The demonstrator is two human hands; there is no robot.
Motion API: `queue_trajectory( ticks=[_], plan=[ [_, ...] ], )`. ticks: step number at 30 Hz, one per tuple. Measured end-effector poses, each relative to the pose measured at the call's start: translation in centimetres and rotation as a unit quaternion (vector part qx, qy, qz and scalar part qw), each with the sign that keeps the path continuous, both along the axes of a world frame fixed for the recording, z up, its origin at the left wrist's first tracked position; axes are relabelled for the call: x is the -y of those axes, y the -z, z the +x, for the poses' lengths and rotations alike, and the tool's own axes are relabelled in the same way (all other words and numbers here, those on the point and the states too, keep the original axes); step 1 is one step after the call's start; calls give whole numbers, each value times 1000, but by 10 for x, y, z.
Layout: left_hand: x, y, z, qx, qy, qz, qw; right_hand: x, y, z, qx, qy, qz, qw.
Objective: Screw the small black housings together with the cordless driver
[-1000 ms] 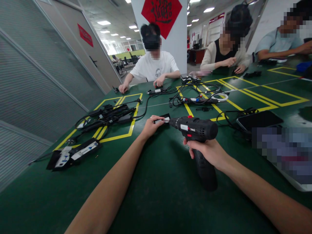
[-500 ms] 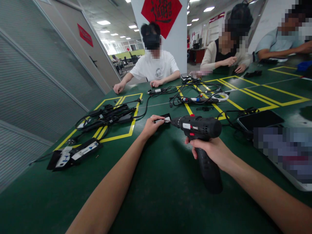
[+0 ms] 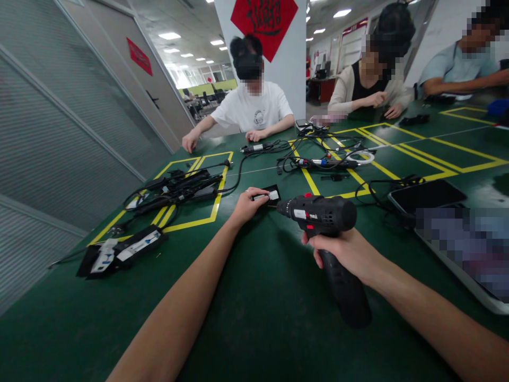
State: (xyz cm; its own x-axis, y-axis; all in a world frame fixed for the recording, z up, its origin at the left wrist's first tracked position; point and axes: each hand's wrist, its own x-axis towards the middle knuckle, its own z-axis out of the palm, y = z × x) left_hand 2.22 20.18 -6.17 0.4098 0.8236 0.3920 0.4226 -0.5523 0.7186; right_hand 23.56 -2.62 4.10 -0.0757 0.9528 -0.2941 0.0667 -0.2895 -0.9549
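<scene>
My left hand (image 3: 247, 207) is closed on a small black piece with a white part (image 3: 273, 195) on the green table, its thumb and fingers gripping the left end. The exact kind of this piece is too small to tell. In my right hand (image 3: 342, 248) is a black cordless drill (image 3: 324, 213) with red buttons, my fingers wrapped round its handle. The drill points left, and its thin bit ends just below the near edge of the black piece. Whether the bit touches anything is unclear.
On the left lie a tangle of black power cables (image 3: 175, 191) and black parts with white strips (image 3: 139, 245). More cables and tools (image 3: 326, 163) lie at the back. A phone (image 3: 427, 196) lies on the right. Several people sit across the green table (image 3: 246, 318).
The drill has shifted slightly left and down, so its bit has moved off the white part to below the piece's near edge. My left hand has stayed in place.
</scene>
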Motion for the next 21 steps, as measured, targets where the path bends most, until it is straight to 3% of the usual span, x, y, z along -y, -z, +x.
queue_trajectory(
  ticks=[13, 21],
  plan=[
    [3, -4, 1, -5, 0, 1, 1000, -3, 13, 3, -3, 6, 23, 1000],
    [2, -2, 0, -13, 0, 3, 1000, -3, 12, 2, 10, 2, 25, 1000]
  ],
)
